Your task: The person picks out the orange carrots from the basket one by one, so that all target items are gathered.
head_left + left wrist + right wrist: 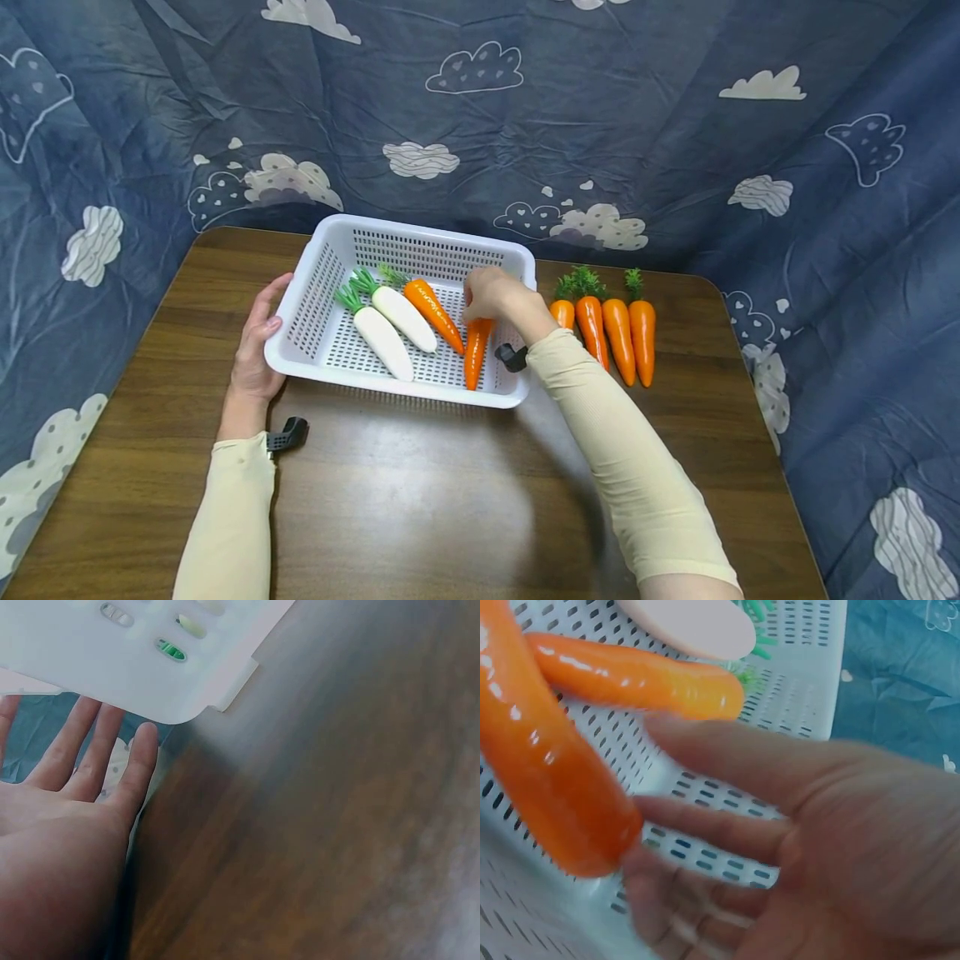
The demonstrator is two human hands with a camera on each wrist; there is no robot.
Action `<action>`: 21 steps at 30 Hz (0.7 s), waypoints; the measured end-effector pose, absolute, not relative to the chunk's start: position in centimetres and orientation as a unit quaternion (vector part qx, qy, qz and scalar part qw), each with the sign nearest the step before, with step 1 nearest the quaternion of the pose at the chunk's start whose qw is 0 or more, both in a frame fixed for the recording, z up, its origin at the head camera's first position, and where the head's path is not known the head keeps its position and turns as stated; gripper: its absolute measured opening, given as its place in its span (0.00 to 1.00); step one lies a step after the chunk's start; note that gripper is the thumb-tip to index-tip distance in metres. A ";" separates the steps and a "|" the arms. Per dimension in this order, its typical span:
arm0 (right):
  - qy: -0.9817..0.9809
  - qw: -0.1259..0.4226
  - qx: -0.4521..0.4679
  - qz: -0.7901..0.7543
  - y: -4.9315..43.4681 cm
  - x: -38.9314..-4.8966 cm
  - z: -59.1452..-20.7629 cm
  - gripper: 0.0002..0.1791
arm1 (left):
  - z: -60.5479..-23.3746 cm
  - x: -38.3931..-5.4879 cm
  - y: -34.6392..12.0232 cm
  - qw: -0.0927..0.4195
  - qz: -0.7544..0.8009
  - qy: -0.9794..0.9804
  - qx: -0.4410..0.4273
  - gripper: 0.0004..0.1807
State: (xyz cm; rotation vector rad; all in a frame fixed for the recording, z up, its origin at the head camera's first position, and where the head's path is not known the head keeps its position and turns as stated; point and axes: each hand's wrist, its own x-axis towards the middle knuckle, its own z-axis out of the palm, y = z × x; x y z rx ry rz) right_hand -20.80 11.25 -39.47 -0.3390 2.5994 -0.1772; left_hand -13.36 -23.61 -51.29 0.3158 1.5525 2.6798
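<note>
In the head view a white perforated basket holds two white radishes with green tops and two orange carrots. My left hand rests against the basket's left end; in the left wrist view its straight fingers reach up to the wall. My right hand is inside at the right, over the top end of the right-hand carrot. Its fingertips touch that end while the thumb stands apart, blurred. The carrot's leaves are hidden. The other carrot lies between it and the radishes.
Several more carrots with leafy tops lie in a row right of the basket, one partly behind my right forearm. All stands on a brown wooden table. A dark blue cloud-printed cloth hangs behind.
</note>
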 end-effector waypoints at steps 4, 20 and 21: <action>0.957 0.239 -0.138 -0.084 10.6 -21.2 -39.5 0.16 | -51.3 -13.3 -23.7 0.016 0.862 0.497 0.100 0.37; 0.949 0.271 -0.133 -0.096 7.2 -21.7 -40.9 0.22 | -51.1 -13.3 -23.8 0.020 0.862 0.491 0.126 0.36; 0.948 0.274 -0.135 -0.093 7.1 -21.7 -41.1 0.22 | -51.1 -13.3 -23.8 0.020 0.863 0.489 0.128 0.36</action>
